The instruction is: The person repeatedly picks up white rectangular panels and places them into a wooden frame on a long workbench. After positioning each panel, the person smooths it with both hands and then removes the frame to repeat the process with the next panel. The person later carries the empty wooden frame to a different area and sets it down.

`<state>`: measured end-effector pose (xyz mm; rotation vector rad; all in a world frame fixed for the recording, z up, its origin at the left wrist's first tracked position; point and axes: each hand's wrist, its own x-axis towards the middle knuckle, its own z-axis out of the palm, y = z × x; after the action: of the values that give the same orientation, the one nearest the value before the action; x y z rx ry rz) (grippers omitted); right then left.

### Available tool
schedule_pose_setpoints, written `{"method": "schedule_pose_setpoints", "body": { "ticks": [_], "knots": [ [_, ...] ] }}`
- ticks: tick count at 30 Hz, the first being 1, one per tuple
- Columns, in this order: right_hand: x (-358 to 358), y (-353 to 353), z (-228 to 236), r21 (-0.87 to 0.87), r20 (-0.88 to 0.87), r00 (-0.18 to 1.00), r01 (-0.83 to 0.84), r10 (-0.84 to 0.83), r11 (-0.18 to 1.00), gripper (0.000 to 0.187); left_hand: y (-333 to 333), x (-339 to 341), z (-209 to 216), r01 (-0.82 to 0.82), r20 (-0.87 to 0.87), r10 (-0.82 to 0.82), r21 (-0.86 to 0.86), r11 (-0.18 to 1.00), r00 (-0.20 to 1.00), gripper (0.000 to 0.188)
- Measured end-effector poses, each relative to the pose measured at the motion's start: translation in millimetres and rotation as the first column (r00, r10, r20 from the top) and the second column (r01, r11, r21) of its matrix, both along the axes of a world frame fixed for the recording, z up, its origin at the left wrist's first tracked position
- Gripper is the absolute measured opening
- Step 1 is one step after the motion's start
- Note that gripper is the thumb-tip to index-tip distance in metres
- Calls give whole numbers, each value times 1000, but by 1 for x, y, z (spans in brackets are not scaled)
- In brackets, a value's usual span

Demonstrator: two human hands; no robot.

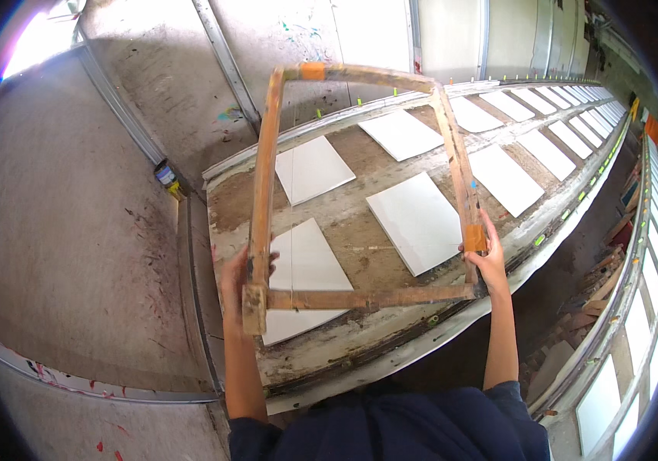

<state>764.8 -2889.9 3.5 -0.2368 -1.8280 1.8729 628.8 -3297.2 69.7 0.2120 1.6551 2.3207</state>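
step in hand looks like carrying or positioning: a wooden frame (360, 192) is held up in the air over a long work table (344, 349), not yet set down on it. left hand (238, 275) is wrapped around the frame's left rail just above the near-left corner, fingers curled shut on the wood. right hand (486, 257) grips the right rail low down, near the near-right corner, fingers closed on it right by an orange tape patch (474, 237).

next move, as a guess, calls for keeping both grips firm and the frame level while it comes down over a white sheet (417, 221), lining the rails up square around one sheet without bumping the neighbours.

frame look: four rough wooden bars, orange-brown, stained and worn, open in the middle, roughly rectangular. another orange tape patch (312, 71) sits at the far-left corner, well away from both hands. the near bar runs between the two hands; a short block end sticks out below the left hand.

below the frame, beyond the hands, the table is dusty and grey-brown with white sheets in two rows running off to the far right. a small can (164, 174) stands off to the far left of the left hand, by the table's end.
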Motion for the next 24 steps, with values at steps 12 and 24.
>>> {"method": "schedule_pose_setpoints", "body": {
  "ticks": [12,24],
  "knots": [
    [-7,-3,-7,23,-113,981,163,-159,986,85,55,-46,-69,-38,36,-412,999,5,911,74],
    [1,31,28,98,-216,951,245,-219,965,84,111,-33,-104,-98,72,71,872,480,995,32]
  ]
}}
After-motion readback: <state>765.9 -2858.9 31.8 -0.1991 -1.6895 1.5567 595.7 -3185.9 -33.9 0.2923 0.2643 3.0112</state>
